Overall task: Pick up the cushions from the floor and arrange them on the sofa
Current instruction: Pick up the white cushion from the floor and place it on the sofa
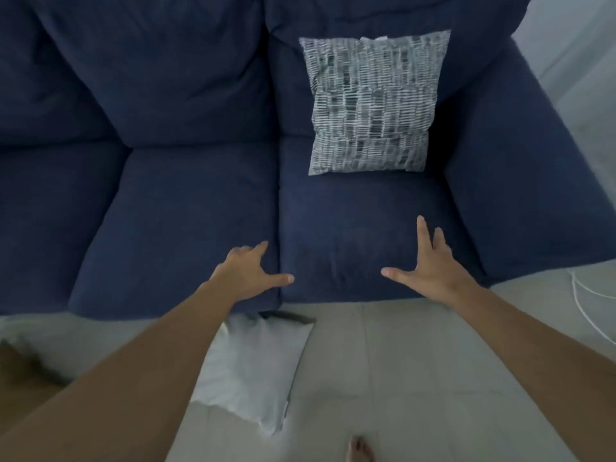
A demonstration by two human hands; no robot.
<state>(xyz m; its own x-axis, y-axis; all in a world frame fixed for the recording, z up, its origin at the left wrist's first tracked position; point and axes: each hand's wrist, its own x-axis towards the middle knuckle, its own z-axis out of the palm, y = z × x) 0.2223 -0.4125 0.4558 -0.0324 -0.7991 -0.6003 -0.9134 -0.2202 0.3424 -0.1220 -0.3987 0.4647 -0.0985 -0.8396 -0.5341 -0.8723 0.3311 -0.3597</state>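
Note:
A grey and white patterned cushion (371,105) leans upright against the back of the dark blue sofa (186,211), on its right seat. A plain white cushion (256,371) lies on the tiled floor just in front of the sofa, partly under my left forearm. My left hand (248,273) hovers over the front edge where two seat pads meet, fingers apart and holding nothing. My right hand (425,265) is spread open over the front of the right seat, below the patterned cushion.
The sofa's right armrest (520,181) stands beside the patterned cushion. A white cable (586,305) curls on the floor at the right. A brown object (23,371) shows at the left edge on the floor. My bare toes (358,448) appear at the bottom.

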